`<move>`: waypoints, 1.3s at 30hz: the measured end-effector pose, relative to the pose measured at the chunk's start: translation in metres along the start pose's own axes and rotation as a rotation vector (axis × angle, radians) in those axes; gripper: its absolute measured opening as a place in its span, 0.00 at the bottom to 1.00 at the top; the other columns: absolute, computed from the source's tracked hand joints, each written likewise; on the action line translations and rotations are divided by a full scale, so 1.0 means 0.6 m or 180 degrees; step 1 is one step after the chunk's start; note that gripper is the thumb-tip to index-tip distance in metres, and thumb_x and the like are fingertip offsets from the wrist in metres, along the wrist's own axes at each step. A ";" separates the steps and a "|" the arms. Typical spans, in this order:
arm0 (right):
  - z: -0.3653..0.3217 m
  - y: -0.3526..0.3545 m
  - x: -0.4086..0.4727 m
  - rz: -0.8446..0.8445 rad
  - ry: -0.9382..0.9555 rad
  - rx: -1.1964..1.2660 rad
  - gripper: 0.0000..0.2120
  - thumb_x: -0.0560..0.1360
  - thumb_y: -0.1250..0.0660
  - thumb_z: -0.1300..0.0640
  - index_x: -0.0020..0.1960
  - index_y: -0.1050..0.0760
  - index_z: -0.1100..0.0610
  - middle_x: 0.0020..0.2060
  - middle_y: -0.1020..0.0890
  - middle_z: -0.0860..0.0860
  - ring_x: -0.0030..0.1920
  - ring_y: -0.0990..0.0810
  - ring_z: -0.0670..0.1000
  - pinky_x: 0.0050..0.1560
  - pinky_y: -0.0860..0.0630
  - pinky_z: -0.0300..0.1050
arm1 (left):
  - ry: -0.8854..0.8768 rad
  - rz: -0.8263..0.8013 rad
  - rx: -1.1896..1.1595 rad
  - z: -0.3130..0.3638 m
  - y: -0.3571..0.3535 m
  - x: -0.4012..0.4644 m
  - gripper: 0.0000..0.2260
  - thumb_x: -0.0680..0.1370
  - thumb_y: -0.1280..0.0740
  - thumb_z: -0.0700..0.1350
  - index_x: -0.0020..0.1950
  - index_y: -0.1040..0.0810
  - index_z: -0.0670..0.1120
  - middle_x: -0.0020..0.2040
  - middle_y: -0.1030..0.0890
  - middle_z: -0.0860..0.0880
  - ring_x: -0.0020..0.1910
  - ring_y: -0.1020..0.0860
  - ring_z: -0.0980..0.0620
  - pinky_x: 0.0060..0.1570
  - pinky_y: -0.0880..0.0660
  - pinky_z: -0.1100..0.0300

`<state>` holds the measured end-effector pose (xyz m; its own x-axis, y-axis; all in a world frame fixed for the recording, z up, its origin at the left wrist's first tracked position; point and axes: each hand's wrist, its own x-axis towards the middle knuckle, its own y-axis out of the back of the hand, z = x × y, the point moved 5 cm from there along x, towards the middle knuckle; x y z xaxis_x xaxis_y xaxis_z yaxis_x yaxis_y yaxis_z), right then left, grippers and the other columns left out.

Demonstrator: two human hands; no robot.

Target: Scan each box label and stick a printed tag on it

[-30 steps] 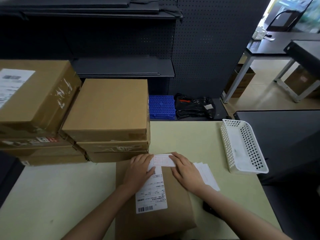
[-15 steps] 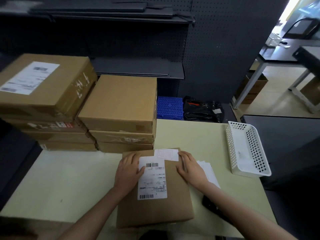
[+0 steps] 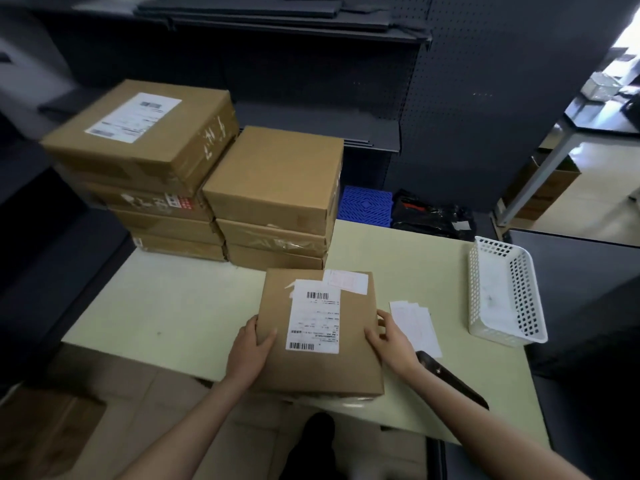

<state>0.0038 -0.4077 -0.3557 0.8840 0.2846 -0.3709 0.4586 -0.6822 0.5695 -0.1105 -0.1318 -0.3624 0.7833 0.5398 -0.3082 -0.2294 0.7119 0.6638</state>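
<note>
A flat brown box (image 3: pixel 353 358) lies at the near edge of the pale green table (image 3: pixel 166 313), overhanging it a little. It carries a white shipping label (image 3: pixel 314 320) with barcodes and a small printed tag (image 3: pixel 346 280) stuck at its far right corner. My left hand (image 3: pixel 250 344) grips the box's left side, thumb on top. My right hand (image 3: pixel 389 336) grips its right side. A few loose printed tags (image 3: pixel 414 323) lie on the table just right of the box. A dark handheld scanner (image 3: pixel 450 379) lies under my right forearm.
Two stacks of brown boxes stand at the back left: the taller stack (image 3: pixel 138 161) with a labelled top box, and a lower stack (image 3: pixel 277 199). A white plastic basket (image 3: pixel 505 292) sits at the right edge. Dark shelving is behind. More cardboard lies on the floor at left.
My hands slid off the tag at the box's far corner down to its two sides. The box has come toward me, past the table's near edge. The view has pulled back and up.
</note>
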 end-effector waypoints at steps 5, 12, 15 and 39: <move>0.000 -0.007 -0.038 -0.0035 0.0060 -0.0054 0.25 0.78 0.37 0.49 0.73 0.39 0.50 0.65 0.25 0.48 0.53 0.22 0.49 0.53 0.28 0.44 | 0.0092 0.0113 -0.0362 -0.024 -0.003 -0.047 0.25 0.77 0.34 0.50 0.72 0.34 0.45 0.65 0.27 0.43 0.63 0.28 0.44 0.61 0.30 0.52; -0.039 -0.024 -0.073 0.0043 0.0450 0.0215 0.25 0.78 0.36 0.51 0.72 0.39 0.48 0.63 0.25 0.44 0.49 0.20 0.47 0.55 0.24 0.51 | 0.0080 0.0532 -0.0978 -0.060 0.032 -0.110 0.25 0.76 0.31 0.47 0.71 0.34 0.46 0.64 0.25 0.45 0.62 0.26 0.46 0.63 0.30 0.48; -0.084 -0.036 -0.083 0.0059 0.0685 0.0271 0.24 0.78 0.36 0.52 0.72 0.39 0.49 0.60 0.27 0.42 0.49 0.22 0.47 0.54 0.26 0.47 | 0.0039 0.0772 -0.1170 -0.065 0.070 -0.136 0.26 0.75 0.31 0.46 0.71 0.35 0.47 0.64 0.27 0.47 0.61 0.25 0.46 0.62 0.29 0.46; -0.515 -0.399 -0.250 -0.1244 0.2214 0.0617 0.26 0.76 0.33 0.53 0.71 0.39 0.49 0.60 0.27 0.43 0.57 0.26 0.46 0.54 0.29 0.43 | 0.0214 0.2673 -0.2089 -0.288 0.503 -0.413 0.30 0.70 0.31 0.60 0.69 0.36 0.56 0.66 0.29 0.52 0.64 0.29 0.54 0.67 0.33 0.51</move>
<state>-0.2108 -0.0789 -0.2099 0.5473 0.8348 0.0596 0.7776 -0.5335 0.3328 -0.4737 0.0270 -0.2037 0.2009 0.9792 0.0269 -0.9627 0.1922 0.1904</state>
